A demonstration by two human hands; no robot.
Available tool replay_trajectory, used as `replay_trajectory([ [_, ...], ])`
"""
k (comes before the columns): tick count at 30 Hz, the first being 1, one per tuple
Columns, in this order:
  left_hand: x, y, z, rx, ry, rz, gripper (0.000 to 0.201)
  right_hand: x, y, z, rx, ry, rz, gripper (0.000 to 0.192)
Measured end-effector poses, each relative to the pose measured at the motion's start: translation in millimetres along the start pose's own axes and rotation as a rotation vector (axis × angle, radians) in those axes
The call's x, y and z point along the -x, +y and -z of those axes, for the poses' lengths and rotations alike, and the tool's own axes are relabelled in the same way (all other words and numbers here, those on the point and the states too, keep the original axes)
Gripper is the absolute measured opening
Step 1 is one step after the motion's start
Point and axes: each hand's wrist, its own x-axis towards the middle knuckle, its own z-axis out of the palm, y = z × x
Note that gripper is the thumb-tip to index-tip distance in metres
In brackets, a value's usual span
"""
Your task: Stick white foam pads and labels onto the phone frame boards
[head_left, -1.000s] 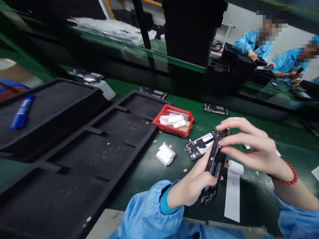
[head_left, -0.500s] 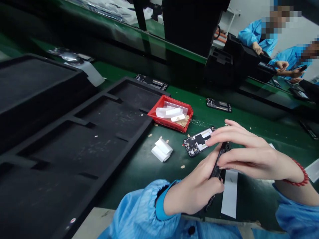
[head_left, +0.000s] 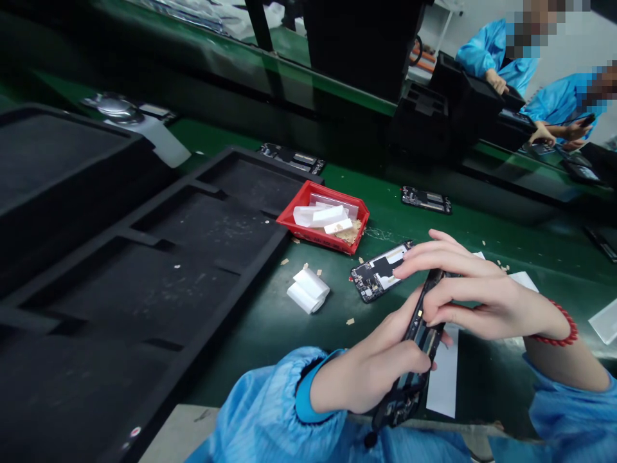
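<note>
Phone frame [head_left: 418, 341] partly behind fingers, seemingly.

Both hands grip a black phone frame [head_left: 418, 347] held on edge above the green mat [head_left: 270, 321]: the left hand [head_left: 376, 366] wraps its lower part, the right hand [head_left: 475, 292] pinches its top. A bare circuit board [head_left: 378, 273] lies just beyond, near a red bin [head_left: 324, 220] and black foam tray [head_left: 159, 270].

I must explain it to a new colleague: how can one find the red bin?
On the green work mat, look just right of the long black foam tray. The small red plastic bin sits there, holding white strips; nothing else on the mat is red.
</note>
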Motion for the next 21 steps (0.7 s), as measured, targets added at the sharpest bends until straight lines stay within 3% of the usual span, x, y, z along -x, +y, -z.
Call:
replay_trajectory([
  [9, 2.8, -4.9, 2.9, 0.228, -0.024, 0.241, 0.045, 4.4, 4.8, -13.4, 0.062, 0.167, 0.034, 0.011],
  [16, -0.1, -10.4, 1.3, 0.354, 0.017, 0.148, 0.060, 6.1, 4.2, -7.2, -0.028, 0.194, -0.024, 0.013],
  [19, -1.8, -9.6, 5.4, 0.347, 0.051, 0.125, 0.061, 11.7, 0.2, -4.2, -0.137, 0.288, -0.136, 0.010],
  [21, -4.8, -8.7, 9.0, 0.369, 0.151, 0.119, 0.055, 21.0, -5.9, -4.2, -0.254, 0.362, -0.248, 0.009],
])
